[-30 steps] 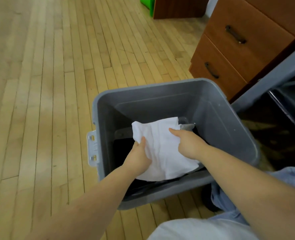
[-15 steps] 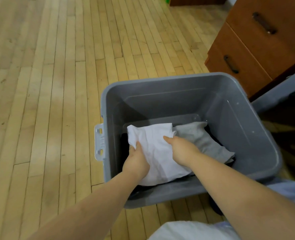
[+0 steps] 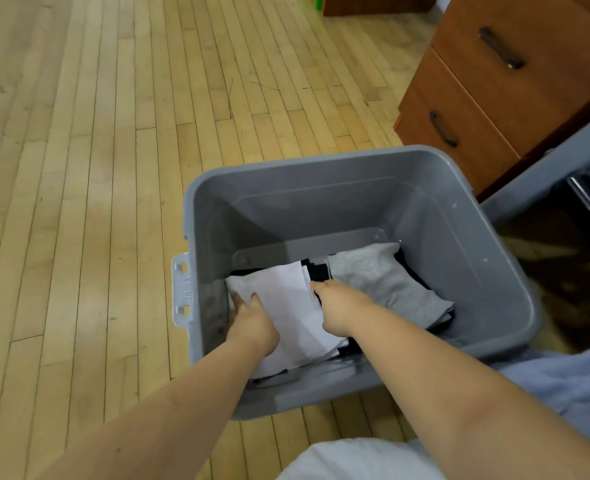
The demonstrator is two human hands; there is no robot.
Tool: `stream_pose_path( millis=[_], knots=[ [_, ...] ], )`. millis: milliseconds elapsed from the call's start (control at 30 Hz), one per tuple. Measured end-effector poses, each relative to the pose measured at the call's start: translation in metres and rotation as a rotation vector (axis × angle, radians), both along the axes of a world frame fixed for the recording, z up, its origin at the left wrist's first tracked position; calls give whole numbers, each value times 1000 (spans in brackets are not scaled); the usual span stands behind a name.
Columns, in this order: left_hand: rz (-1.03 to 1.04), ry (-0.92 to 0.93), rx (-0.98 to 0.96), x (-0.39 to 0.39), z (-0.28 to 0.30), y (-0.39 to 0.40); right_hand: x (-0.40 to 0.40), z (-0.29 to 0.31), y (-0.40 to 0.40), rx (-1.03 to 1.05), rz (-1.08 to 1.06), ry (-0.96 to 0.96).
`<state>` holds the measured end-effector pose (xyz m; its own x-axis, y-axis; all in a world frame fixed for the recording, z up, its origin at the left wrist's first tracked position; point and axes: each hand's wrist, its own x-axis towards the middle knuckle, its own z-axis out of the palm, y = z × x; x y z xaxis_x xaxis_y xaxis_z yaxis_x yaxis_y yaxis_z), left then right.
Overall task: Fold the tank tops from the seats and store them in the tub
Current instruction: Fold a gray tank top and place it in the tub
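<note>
White top going down in the tub

At centre frame my left hand [image 3: 252, 318] and right hand [image 3: 338, 306] grip the folded white tank top [image 3: 286, 299] low inside the grey tub [image 3: 477, 244], left of a grey folded top [image 3: 383, 275].

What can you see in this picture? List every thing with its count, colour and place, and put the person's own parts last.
tub: one, grey, on the floor, white latch on its left side.
white top: one, folded, in the tub's left half, both hands on it.
grey top: one, folded, in the tub right of the white top.
dark clothes: count unclear, black, under both tops.
floor: pale wood strips.
drawers: two seen, brown, dark handles, upper right.
left hand: grips the white top's left edge.
right hand: on its right edge, fingers hidden.
</note>
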<state>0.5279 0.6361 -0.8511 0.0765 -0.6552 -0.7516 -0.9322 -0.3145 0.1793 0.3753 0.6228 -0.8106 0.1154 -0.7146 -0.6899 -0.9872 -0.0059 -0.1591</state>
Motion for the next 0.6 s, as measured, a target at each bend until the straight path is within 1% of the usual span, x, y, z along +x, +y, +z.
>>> stream_pose_path(
  millis=[133, 267, 367, 467, 600],
  knots=[
    [-294, 25, -263, -14, 26, -10, -12, 19, -2, -59, 21, 14],
    [-471, 83, -447, -49, 68, -29, -36, 47, -1, -96, 13, 53],
    [-553, 151, -514, -84, 101, -38, -67, 79, 3, -98, 20, 114],
    [-666, 192, -570, -123, 131, -40, -110, 115, 16, -233, -48, 92],
    [-797, 245, -656, -180, 164, -26, -176, 158, 45, -340, -157, 136]
  ],
)
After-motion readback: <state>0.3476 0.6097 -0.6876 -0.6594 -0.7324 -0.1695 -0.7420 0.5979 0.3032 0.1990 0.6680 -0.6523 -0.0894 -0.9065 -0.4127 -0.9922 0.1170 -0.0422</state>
